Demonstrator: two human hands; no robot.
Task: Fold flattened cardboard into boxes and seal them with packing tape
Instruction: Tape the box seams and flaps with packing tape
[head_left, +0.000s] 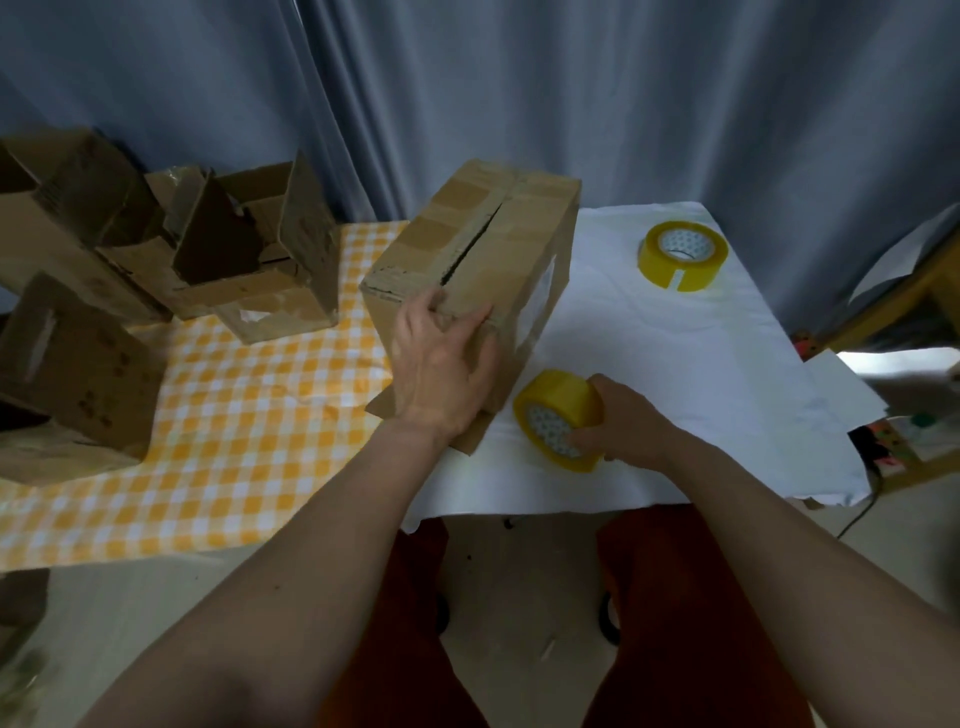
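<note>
on the tabletop right in front of us sits the box, folded up, its two top flaps meeting but with a dark gap down the seam, no tape across it that we can see. our left hand is pressed flat against the near side, fingers hooked over the top edge, steadying rather than clamping. our right hand has its grip wrapped around a yellow tape roll, just beside the box's near corner. a second roll lies well apart at the back. so we reckon we're at the sealing step. next we'd need to find the tape's loose end, stick it over the near edge and run it along that seam while the left hand holds the flaps together.
</note>
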